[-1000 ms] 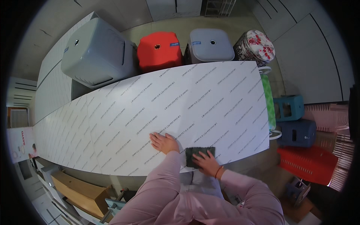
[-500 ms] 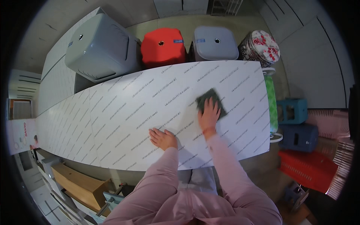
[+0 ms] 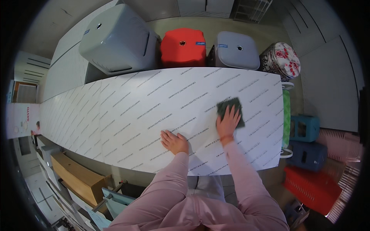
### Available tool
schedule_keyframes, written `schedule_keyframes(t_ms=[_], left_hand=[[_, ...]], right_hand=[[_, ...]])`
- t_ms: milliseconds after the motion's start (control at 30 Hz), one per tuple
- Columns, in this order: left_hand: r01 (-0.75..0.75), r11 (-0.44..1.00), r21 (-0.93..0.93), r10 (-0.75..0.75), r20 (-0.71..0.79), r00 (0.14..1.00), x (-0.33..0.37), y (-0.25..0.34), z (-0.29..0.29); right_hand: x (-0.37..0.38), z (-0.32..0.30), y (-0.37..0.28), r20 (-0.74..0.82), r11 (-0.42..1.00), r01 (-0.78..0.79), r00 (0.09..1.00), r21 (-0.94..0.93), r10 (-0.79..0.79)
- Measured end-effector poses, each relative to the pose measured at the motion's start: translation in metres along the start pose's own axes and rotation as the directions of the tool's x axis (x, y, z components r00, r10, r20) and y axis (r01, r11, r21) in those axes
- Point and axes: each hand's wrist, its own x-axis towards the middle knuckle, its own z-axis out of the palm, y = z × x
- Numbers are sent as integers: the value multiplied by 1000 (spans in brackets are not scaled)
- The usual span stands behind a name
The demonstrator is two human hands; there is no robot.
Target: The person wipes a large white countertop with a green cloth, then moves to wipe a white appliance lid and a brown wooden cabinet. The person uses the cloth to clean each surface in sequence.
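My right hand (image 3: 229,124) lies flat on a dark green square cloth (image 3: 242,120), its fingers spread apart and pressing from above. The cloth rests on the right part of a long white table (image 3: 154,100) printed with slanted lines of small lettering. Palm down, my left hand (image 3: 175,142) leans on the bare tabletop near the front edge, fingers apart and holding nothing. The underside of each hand is hidden.
Along the far edge stand a large grey plastic stool (image 3: 111,42), a red stool (image 3: 183,52), a smaller grey stool (image 3: 239,52) and a flowered round seat (image 3: 285,59). A green item (image 3: 286,119) borders the right end. Red basket (image 3: 312,188) and wooden drawer box (image 3: 75,177) flank me.
My view has shifted, so the table and stools appear farther right. My right hand and the cloth have moved slightly away from me, the cloth turning a little. My left hand stays on the table.
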Motion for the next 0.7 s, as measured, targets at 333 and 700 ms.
schedule_keyframes(t_ms=[333, 700], left_hand=[[20, 1000, 8, -20, -17, 1000, 0, -4, 0], [-3, 1000, -5, 3, -23, 1000, -2, 2, -1]], right_hand=[[-23, 3, -32, 211, 958, 284, 934, 53, -288], [-112, -15, -24, 256, 962, 224, 931, 155, -258]])
